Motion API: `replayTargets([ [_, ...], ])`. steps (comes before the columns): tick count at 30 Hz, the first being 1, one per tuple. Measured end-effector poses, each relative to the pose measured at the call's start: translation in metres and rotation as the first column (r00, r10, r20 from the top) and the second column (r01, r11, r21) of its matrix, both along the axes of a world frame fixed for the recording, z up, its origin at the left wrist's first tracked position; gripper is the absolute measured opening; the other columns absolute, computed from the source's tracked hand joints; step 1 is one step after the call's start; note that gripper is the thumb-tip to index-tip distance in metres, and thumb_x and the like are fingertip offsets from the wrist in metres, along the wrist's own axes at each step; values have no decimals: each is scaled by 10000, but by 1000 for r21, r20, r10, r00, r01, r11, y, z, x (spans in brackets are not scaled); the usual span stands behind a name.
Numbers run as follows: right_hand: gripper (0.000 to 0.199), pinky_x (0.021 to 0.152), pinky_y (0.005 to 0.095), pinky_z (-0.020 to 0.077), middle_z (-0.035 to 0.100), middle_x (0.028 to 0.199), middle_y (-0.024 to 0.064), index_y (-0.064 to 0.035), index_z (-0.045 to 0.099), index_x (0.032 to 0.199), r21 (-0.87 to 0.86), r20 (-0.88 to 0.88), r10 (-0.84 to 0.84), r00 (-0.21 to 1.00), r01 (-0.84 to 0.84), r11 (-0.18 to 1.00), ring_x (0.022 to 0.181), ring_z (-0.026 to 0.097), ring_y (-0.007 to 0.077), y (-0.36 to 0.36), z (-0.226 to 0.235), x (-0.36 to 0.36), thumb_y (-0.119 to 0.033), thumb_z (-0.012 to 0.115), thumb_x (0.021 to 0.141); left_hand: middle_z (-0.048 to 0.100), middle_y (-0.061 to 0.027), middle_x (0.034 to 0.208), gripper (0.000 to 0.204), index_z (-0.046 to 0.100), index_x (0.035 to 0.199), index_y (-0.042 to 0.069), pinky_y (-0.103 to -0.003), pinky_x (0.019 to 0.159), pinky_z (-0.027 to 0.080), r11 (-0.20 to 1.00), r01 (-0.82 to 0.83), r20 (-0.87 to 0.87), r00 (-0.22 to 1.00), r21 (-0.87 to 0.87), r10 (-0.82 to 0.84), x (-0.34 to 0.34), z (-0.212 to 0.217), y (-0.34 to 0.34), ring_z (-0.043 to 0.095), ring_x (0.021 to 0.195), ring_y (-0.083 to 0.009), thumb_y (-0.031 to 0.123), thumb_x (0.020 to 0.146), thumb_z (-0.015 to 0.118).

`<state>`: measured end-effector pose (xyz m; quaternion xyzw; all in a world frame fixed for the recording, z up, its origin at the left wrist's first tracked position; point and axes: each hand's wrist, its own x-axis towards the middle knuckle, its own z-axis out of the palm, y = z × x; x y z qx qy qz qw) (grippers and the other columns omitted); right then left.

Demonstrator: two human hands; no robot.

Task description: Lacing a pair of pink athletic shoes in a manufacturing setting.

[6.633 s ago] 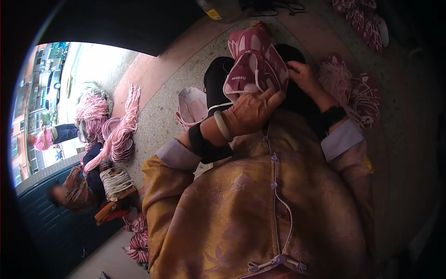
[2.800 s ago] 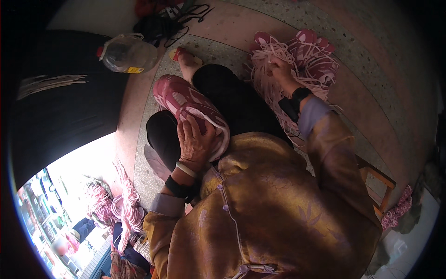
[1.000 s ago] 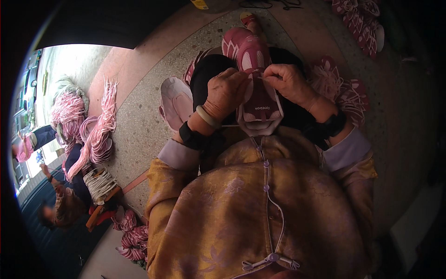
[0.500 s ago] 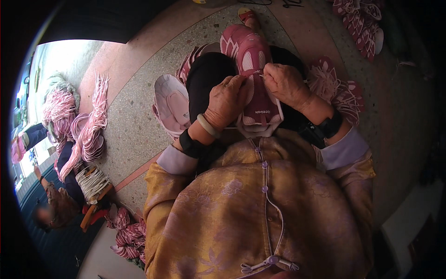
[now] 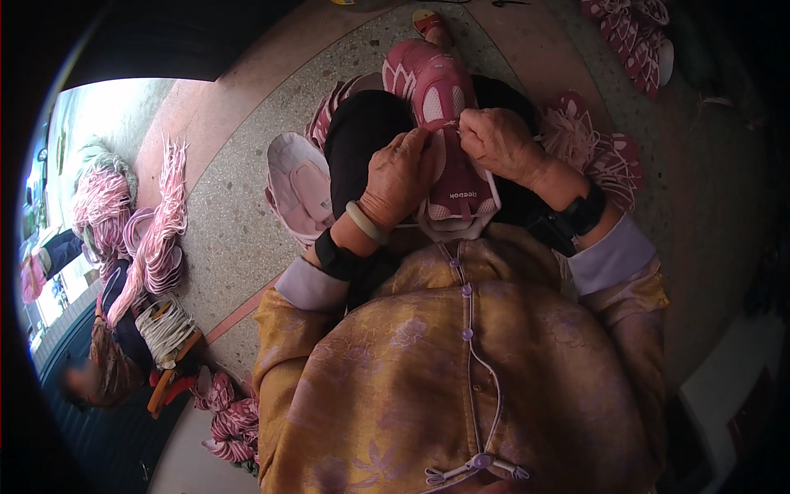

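Note:
A pink and maroon shoe upper (image 5: 454,177) with pale mesh panels lies between my knees, its toe end away from me. My left hand (image 5: 399,173) is closed at the left edge of its tongue; what the fingers hold, if anything, is hidden. On the opposite edge my right hand (image 5: 498,142) is closed in a pinch, with a thin pale bit of shoelace showing at the fingertips. Both hands are level with a dark band across the tongue.
A pale-lined shoe upper (image 5: 300,185) lies left of my knee. Pink laced uppers (image 5: 592,152) lie at right, more uppers (image 5: 629,41) beyond. At left are bundled pink laces (image 5: 156,230), a wound white cord (image 5: 164,329) and another person (image 5: 111,362). A foot (image 5: 432,29) shows at the top.
Both hands stay closed at the same part of the shoe upper, with only slight finger movement. The view has shifted a little. The person at left has moved an arm.

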<state>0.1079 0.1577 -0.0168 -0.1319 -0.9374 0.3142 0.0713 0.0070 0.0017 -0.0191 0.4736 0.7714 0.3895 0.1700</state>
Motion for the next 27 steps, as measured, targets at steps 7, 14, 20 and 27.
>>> replayTargets([
  [7, 112, 599, 371, 465, 571, 679, 126, -36, 508, 720, -294, -71, 145, 987, -160, 942, 689, 581, 316, 14, -7, 2, -119, 538, 790, 599, -162, 787, 175, 559, 925, 12, -354, 627, 479, 999, 4, 34, 999, 36, -6, 2, -2, 1, 606, 735, -327, 119, 787, 575],
  [14, 106, 582, 343, 456, 572, 674, 118, -44, 517, 761, -281, -333, 4, 943, -104, 954, 665, 584, 295, 6, -29, -1, -119, 590, 781, 602, -173, 749, 184, 541, 924, 21, -391, 611, 483, 1000, 2, 25, 1000, 8, -2, 4, -5, 7, 609, 707, -331, 144, 787, 554],
  [20, 127, 543, 300, 445, 552, 633, 102, -40, 522, 773, -434, -35, -126, 991, 98, 895, 570, 560, 239, 4, -13, 12, -115, 625, 769, 619, -86, 705, 183, 578, 921, 49, -279, 580, 468, 994, -96, 134, 986, -48, 102, -1, 5, 11, 627, 650, -167, 139, 769, 625],
  [27, 52, 573, 365, 452, 582, 703, 126, -41, 528, 774, -264, -326, -179, 928, 92, 960, 625, 578, 313, -6, -29, 6, -83, 558, 778, 635, -82, 743, 167, 601, 929, 53, -265, 636, 482, 998, 37, 164, 986, 45, -44, -12, -7, 21, 624, 714, -131, 108, 772, 615],
])
